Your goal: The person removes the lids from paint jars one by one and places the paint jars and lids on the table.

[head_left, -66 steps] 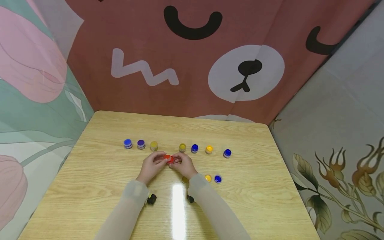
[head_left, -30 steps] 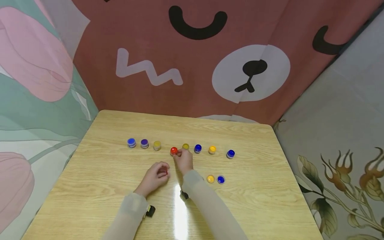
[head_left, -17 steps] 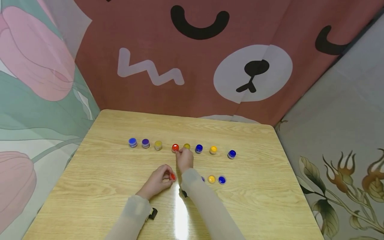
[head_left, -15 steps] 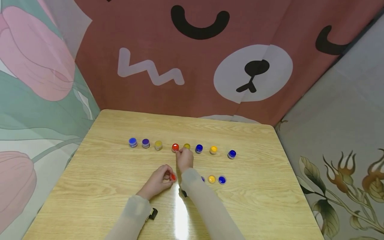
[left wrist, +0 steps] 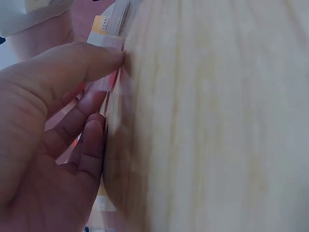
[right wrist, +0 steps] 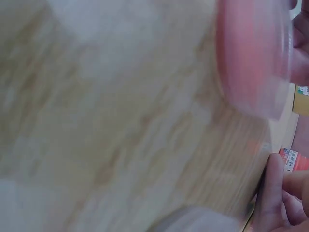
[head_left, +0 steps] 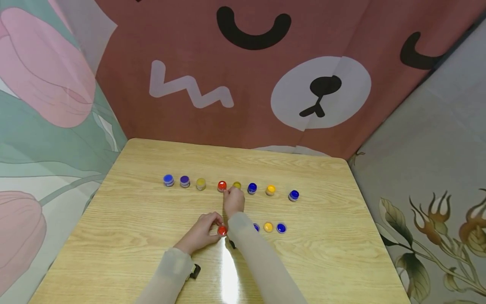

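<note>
My left hand (head_left: 203, 231) pinches a red paint-pot lid (head_left: 222, 231) by its edges, low at the tabletop. In the left wrist view, the thumb and fingers lie on either side of the clear-rimmed lid (left wrist: 113, 82). Farther forward, my right hand (head_left: 234, 202) has its curled fingertips at the base of an open red paint pot (head_left: 222, 185). The pot's printed label (right wrist: 289, 158) shows beside those fingers (right wrist: 271, 193) in the right wrist view. Behind the right knuckles stands a partly covered olive-yellow pot (head_left: 237, 184).
In the same row stand a light blue pot (head_left: 168, 180), a purple one (head_left: 184, 181), an olive one (head_left: 201, 183), dark blue pots (head_left: 252, 188) (head_left: 294, 195) and an orange one (head_left: 270, 190). Orange (head_left: 268, 227) and blue (head_left: 281, 228) lids lie nearer on the wooden table (head_left: 334, 253).
Hands came apart from the red pot. The right hand carried the pot forward into the row; the left took the lid back toward the person, turning it flat onto the table.
</note>
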Demonstrator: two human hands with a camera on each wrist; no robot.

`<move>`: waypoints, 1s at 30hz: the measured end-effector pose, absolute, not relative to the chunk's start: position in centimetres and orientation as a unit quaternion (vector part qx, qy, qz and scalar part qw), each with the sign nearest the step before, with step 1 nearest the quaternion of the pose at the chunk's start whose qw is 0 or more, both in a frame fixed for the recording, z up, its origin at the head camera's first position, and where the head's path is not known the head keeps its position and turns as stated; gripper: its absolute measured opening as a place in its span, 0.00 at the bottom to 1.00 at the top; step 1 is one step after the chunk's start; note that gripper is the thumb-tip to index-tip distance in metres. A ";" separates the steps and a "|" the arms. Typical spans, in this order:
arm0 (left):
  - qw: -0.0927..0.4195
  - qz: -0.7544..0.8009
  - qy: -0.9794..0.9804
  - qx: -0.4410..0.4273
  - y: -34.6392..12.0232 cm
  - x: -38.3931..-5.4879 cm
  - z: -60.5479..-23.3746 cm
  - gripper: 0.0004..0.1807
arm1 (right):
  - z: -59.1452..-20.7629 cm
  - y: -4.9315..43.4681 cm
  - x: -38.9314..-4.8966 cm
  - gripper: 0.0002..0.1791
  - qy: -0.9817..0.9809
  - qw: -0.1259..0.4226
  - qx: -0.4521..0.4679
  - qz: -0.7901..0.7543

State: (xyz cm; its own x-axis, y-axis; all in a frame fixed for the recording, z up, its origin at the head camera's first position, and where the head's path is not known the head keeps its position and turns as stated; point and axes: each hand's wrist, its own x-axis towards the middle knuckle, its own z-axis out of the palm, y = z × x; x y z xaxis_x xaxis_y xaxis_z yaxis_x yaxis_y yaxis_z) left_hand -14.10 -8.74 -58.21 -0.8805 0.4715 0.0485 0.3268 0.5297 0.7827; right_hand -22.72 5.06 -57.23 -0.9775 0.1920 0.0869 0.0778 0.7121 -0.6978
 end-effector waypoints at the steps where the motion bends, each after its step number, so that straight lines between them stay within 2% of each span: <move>1: 0.085 0.427 0.871 0.230 -8.7 -14.1 -58.2 0.18 | -57.2 5.1 -22.7 0.11 -0.922 0.074 -0.075 0.374; 17: 0.085 0.427 0.870 0.233 -8.6 -14.2 -58.3 0.17 | -57.4 5.5 -22.7 0.10 -0.917 0.064 -0.066 0.388; 23: 0.091 0.431 0.865 0.241 -9.1 -14.2 -58.3 0.18 | -57.8 5.6 -22.5 0.08 -0.915 0.082 -0.059 0.390; 26: 0.100 0.437 0.863 0.235 -9.8 -14.4 -58.2 0.17 | -57.7 5.6 -22.4 0.06 -0.912 0.086 -0.055 0.398; 30: 0.081 0.439 0.872 0.199 -10.7 -14.9 -57.9 0.15 | -57.7 5.5 -22.1 0.05 -0.903 0.093 -0.053 0.415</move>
